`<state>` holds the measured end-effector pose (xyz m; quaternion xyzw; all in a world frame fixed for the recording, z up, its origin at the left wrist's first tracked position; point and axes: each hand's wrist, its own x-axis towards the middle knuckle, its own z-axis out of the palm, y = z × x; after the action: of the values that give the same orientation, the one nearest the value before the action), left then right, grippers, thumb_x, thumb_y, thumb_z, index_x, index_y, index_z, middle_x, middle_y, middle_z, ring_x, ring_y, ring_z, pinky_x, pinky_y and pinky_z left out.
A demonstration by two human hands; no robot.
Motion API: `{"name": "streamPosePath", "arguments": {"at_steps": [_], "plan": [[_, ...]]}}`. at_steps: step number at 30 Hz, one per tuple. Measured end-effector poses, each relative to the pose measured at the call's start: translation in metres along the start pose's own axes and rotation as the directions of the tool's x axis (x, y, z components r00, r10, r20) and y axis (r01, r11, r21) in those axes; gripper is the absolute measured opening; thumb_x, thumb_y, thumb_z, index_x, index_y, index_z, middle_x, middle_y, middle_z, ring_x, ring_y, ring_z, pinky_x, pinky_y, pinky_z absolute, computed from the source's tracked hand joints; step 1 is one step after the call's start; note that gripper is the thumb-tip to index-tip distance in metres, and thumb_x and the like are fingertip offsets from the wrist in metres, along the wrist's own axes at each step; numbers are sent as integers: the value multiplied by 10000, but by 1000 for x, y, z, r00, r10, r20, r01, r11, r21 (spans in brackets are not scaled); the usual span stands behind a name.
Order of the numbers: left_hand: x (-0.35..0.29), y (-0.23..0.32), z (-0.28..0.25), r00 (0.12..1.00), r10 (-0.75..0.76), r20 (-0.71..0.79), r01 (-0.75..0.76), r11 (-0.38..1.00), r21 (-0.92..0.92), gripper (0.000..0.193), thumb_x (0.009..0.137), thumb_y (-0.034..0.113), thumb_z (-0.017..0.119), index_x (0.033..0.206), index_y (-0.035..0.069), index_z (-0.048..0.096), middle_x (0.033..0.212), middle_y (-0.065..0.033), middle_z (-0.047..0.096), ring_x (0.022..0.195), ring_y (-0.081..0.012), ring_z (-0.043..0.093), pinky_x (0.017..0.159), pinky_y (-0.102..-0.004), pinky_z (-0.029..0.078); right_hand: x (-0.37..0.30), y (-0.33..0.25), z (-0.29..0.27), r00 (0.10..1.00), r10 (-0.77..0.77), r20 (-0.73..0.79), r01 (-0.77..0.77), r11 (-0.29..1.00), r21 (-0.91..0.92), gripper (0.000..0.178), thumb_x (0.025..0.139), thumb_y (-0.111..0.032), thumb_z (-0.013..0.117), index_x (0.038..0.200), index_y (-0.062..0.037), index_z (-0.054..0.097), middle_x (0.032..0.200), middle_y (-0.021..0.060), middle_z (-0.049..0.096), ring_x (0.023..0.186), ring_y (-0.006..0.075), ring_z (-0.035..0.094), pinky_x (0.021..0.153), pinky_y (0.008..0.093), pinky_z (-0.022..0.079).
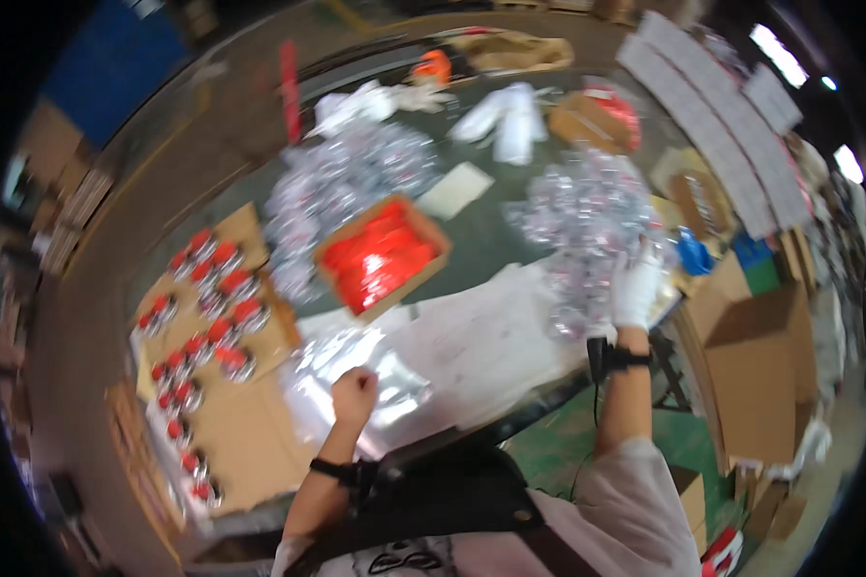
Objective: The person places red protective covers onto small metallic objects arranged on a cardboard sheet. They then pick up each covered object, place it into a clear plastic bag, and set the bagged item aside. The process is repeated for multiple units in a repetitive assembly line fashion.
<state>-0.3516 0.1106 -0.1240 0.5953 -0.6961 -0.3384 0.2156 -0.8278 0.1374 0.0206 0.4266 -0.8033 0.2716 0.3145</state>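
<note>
My left hand is bare and closed like a fist, over a stack of clear plastic bags at the table's near edge. Whether it grips anything is hidden. On the right, my right hand wears a white glove and reaches to the edge of a heap of clear plastic-wrapped pieces. Its fingers are blurred among the plastic, so their grip cannot be made out. An open cardboard box holding shiny red packets sits between and beyond my hands.
Several red-topped, silvery round pieces stand on a cardboard sheet at left. Another heap of clear wrapped pieces lies behind the box. White gloves lie farther back. An open carton stands at right, near a blue object.
</note>
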Motion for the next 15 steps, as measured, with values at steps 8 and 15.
{"name": "streamPosePath", "arguments": {"at_steps": [8, 15], "plan": [[-42, 66, -87, 995, 99, 16, -90, 958, -273, 86, 842, 86, 671, 876, 10, 691, 808, -137, 659, 642, -212, 622, 589, -298, 496, -138, -258, -83, 184, -628, 756, -211, 726, 655, 311, 836, -322, 617, 985, -54, 668, 1021, 184, 661, 941, 322, 640, 823, 430, 487], [-91, 32, -187, 978, -109, -176, -40, 735, -676, 242, 930, 186, 631, 1100, 22, 580, 786, 11, 564, 709, -62, 528, 613, -222, 449, -186, -402, -126, 366, -622, 693, -497, 499, 710, 419, 863, -422, 647, 877, -5, 679, 768, 173, 663, 745, 283, 655, 698, 385, 499]]}}
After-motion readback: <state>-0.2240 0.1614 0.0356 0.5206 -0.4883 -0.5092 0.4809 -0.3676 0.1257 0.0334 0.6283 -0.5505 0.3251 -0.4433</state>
